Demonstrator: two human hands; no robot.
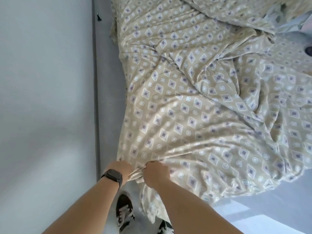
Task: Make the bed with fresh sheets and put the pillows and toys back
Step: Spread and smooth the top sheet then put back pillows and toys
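Observation:
A beige sheet (194, 105) printed with purple diamonds and white circles lies crumpled across the bed, bunched into folds toward its near corner. My left hand (122, 169), with a black watch on its wrist, grips that corner. My right hand (156, 174) grips the same gathered fabric right beside it, knuckles up. A strip of the sheet hangs down below my hands toward the floor. No pillows or toys can be made out.
A pale wall (43, 98) runs along the left with a grey strip (104, 81) between it and the bed. My black-and-white shoes (125, 211) stand on the grey floor (270, 208) below. Pale blue fabric (290, 19) shows at the top right.

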